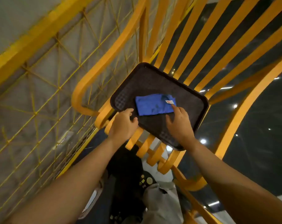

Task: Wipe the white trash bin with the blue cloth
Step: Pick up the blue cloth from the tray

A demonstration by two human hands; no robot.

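A folded blue cloth [153,105] with a small red-and-white label lies on a dark textured tray [146,81]. The tray rests on the yellow slats of a bench [206,50]. My left hand [123,124] grips the tray's near left edge, thumb on top. My right hand [180,123] rests on the tray with straight fingers, its index fingertip touching the cloth's right corner by the label. No white trash bin is in view.
A yellow wire-mesh panel [45,88] with a thick yellow rail stands to the left of the bench. Dark glossy floor [258,126] reflects ceiling lights on the right. Below the tray lie a crumpled grey bag [163,201] and dark items.
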